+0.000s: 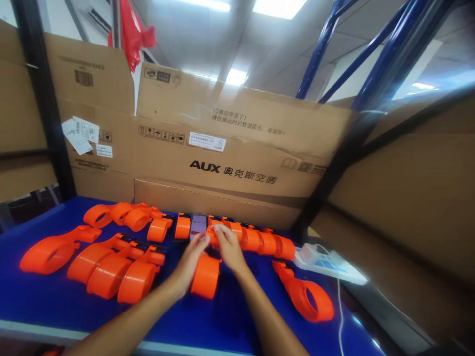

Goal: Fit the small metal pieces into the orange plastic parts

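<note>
Left hand [191, 257] and right hand [229, 247] meet, both pinching the upper end of an orange looped piece [206, 278] over the blue counter [208, 324]. More orange loops [135, 283] lie on either side; a purple-screened device [198, 225] sits just beyond.

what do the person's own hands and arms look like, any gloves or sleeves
The left hand and right hand are bare, with no gloves. The left forearm and right forearm show no sleeves down to the picture's lower edge. No watch, bracelet or marking shows on them; the picture is too soft to rule out a thin ring.
</note>
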Available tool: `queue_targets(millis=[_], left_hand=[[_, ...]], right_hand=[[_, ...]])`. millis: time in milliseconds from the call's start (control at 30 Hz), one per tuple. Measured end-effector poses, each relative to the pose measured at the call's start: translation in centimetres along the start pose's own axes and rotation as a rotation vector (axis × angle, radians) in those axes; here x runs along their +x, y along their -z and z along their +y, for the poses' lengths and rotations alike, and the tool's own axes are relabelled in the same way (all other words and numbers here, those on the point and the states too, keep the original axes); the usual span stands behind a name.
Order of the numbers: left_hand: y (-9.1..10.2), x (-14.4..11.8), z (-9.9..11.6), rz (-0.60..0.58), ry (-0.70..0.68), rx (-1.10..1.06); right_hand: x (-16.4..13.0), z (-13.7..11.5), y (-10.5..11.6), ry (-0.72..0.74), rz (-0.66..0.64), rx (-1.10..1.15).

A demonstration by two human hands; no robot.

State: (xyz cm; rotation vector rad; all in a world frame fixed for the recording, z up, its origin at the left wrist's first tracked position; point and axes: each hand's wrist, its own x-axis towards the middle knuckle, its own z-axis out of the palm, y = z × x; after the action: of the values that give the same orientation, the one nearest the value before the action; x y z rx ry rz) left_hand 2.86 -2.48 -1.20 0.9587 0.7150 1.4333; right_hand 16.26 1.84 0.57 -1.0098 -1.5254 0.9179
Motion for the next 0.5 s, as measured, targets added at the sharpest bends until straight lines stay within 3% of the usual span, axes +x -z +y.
queue_targets(millis=[167, 333, 500], left_hand=[[1.2, -0.3, 0.0, -0.045, 0.057, 0.059], [3.4, 0.6, -0.1, 0.0, 0.009, 0.117], [4.0, 1.6, -0.3, 0.094, 0.012, 0.078]], right_hand=[[-1.0, -0.2, -0.7, 0.165, -0.095, -0.204], [-1.7, -0.4, 0.3, 0.168, -0.127, -0.363], [-2.0, -0.3, 2.0, 0.162, -0.183, -0.705]])
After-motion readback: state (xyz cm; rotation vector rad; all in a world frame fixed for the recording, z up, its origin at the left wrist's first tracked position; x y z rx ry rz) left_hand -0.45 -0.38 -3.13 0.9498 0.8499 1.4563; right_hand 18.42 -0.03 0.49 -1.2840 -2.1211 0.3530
